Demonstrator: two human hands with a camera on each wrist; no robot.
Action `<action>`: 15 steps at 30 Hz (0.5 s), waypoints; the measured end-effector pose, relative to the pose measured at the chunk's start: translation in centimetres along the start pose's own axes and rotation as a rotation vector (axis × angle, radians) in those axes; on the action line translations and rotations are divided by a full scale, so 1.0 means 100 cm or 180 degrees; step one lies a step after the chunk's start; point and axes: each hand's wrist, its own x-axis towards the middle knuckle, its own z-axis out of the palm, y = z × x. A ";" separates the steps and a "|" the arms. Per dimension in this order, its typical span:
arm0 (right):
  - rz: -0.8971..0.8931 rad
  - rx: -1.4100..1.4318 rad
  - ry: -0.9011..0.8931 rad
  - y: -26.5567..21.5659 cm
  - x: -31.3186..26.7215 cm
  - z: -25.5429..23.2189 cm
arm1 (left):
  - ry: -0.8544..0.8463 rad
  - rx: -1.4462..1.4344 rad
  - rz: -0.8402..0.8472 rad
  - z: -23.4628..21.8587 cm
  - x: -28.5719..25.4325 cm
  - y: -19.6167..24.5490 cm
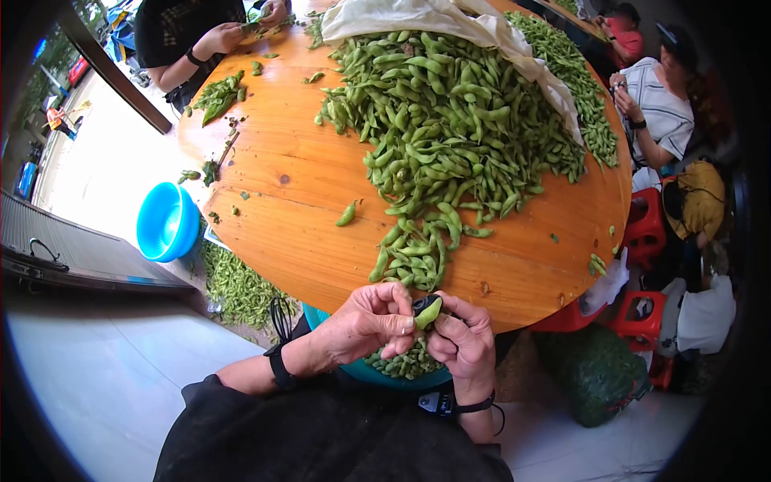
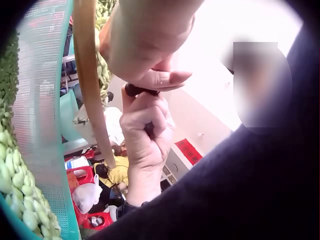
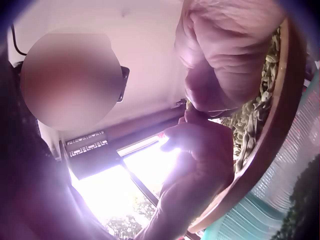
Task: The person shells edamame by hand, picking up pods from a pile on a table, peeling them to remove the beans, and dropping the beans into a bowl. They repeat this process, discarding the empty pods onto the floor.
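Observation:
Above a teal basket at the table's near edge, both hands meet around one green pod [image 1: 428, 313]. The left hand [image 1: 365, 323] pinches its left end between thumb and finger. The right hand [image 1: 466, 336] grips the other side, with a small black object [image 1: 422, 303] at its fingers, also seen as a dark piece [image 2: 136, 90] between the hands in the left wrist view. Shelled beans [image 1: 404, 361] lie in the basket beneath. A large heap of pods [image 1: 458, 120] covers the table [image 1: 297, 209], with a smaller cluster [image 1: 414, 253] just beyond the hands. The right wrist view mostly hides the pod.
A blue basin [image 1: 167, 222] stands left of the table, near pods on the floor [image 1: 237, 277]. A white cloth [image 1: 450, 18] borders the heap. Other people sit at the far left and right. Red stools [image 1: 642, 313] and a dark green sack [image 1: 594, 373] are at the right.

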 end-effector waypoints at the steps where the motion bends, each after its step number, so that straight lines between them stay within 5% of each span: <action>1: -0.0157 -0.0280 0.0199 0.002 0.000 0.002 | 0.0261 0.0112 0.0018 0.003 -0.001 0.000; 3: -0.0318 -0.0564 0.0393 0.004 0.000 0.008 | 0.0437 0.0695 0.0112 0.009 -0.001 -0.002; 5: -0.0590 -0.2132 0.0726 0.001 -0.002 0.023 | 0.0713 0.1965 0.1084 0.010 0.000 -0.019; 6: -0.0504 -0.1765 0.0789 0.002 -0.005 0.031 | 0.0726 0.3003 0.1058 0.004 -0.006 -0.013; 11: -0.1296 -0.2731 0.0893 0.016 -0.005 0.029 | 0.0994 0.3159 0.1099 0.015 -0.005 -0.007; 13: -0.1707 -0.3202 0.0945 0.023 -0.004 0.022 | 0.0920 0.3509 0.0876 0.014 -0.005 -0.003; 15: -0.1851 -0.3512 0.0829 0.024 -0.002 0.017 | 0.0533 0.2829 0.0220 0.001 -0.006 0.008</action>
